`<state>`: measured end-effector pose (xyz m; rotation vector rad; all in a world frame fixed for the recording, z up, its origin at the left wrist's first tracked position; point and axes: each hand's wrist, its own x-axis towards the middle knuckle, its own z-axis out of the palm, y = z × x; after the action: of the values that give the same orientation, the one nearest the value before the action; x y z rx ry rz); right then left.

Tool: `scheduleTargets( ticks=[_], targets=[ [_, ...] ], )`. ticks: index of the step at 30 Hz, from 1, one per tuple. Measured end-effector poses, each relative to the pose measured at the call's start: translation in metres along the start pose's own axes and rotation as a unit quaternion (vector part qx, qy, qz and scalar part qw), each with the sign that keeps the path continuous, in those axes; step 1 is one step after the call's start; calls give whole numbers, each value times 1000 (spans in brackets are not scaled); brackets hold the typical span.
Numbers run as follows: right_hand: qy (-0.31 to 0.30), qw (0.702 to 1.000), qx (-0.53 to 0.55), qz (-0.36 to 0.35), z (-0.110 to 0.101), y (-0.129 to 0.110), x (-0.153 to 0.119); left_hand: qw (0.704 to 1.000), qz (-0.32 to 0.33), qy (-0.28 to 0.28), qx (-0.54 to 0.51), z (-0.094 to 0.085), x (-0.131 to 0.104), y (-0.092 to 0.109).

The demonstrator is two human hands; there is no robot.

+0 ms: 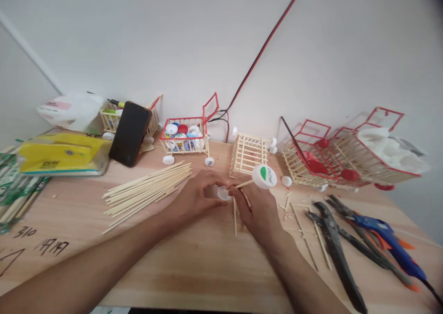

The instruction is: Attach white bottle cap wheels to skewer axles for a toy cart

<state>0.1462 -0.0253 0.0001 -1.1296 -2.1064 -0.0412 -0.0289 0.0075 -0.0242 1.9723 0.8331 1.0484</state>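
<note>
My left hand (204, 191) has its thumb and fingers curled around a small translucent white bottle cap (224, 193), held just above the table. In my right hand (258, 212) is a thin wooden stick (244, 184), pinched between thumb and fingers. A white bottle cap with a green leaf print (264, 176) sits on the stick's right end. The stick's left end reaches close to the translucent cap; whether they touch I cannot tell. Just behind my hands lies a small stick-built cart basket (248, 154) with white cap wheels. Another stick (235, 217) lies partly under my right hand.
Bundled loose sticks (147, 191) lie left. Behind stand a red-trimmed cart full of caps (185, 136) and a black phone (130, 134). At right are more carts (377, 152), a black cutter (334, 254), pliers (367, 240) and a blue glue gun (387, 240). A yellow packet (62, 154) lies far left.
</note>
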Motion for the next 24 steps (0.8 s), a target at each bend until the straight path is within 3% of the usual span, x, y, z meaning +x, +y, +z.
scheduleTargets(
  ticks=[24],
  targets=[
    [2, 1000, -7, 6, 3, 1, -2, 1000, 10, -5, 15, 2, -1, -1]
  ],
)
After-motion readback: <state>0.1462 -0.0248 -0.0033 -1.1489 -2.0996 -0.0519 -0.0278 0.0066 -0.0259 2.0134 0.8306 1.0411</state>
